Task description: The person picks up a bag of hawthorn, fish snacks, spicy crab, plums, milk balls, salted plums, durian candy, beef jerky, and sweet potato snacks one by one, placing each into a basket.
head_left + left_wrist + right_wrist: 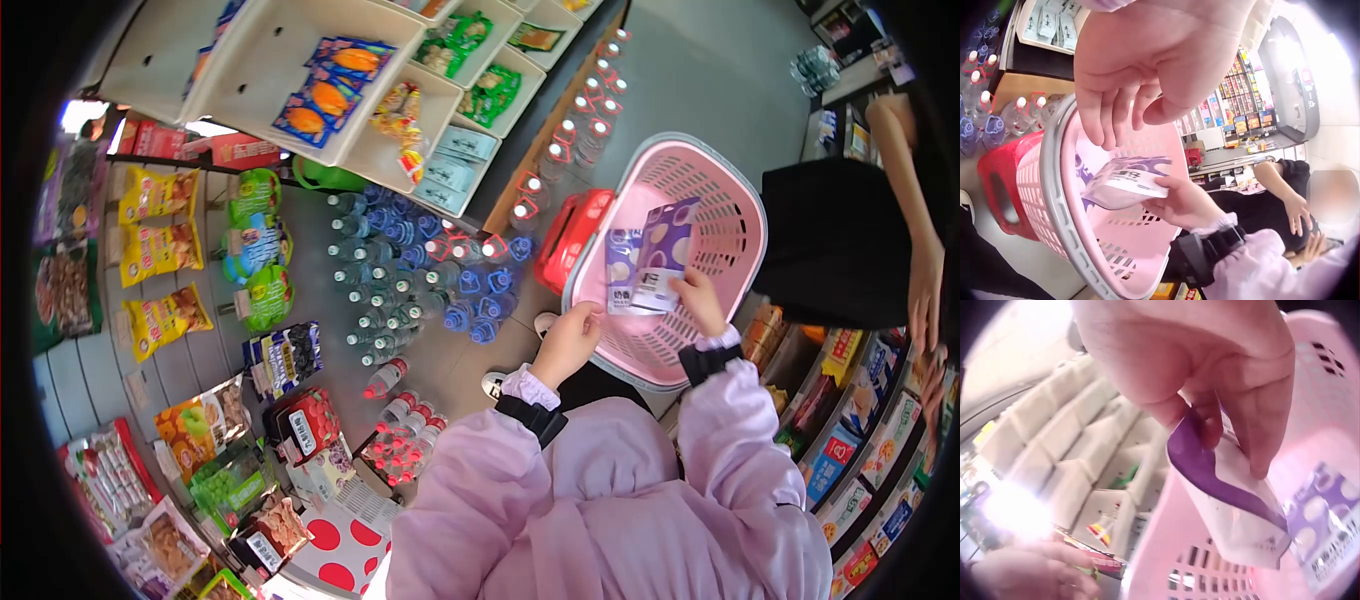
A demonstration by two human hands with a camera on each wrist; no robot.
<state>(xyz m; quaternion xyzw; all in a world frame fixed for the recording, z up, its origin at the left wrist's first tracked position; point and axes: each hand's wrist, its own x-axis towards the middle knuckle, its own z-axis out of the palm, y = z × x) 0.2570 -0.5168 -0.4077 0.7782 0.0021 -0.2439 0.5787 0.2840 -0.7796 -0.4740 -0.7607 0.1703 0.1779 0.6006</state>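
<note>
My right hand [703, 302] pinches the edge of a purple-and-white snack bag [664, 250] over the pink basket [735, 185]. In the right wrist view the thumb and fingers close on the bag [1235, 500], whose edge bends. A second purple bag [1325, 519] with pale round spots lies inside the basket. My left hand [568, 345] hangs by the basket's near rim and holds nothing. Its fingers droop loosely in the left wrist view, above the held bag [1129, 181].
A red basket [575, 240] stands beside the pink one. Bottled drinks [390, 270] crowd the floor at left, near shelf bins [300, 60] of packaged snacks. Hanging snack bags [165, 250] line the far left. At right are a person in black [835, 240] and snack shelves [850, 440].
</note>
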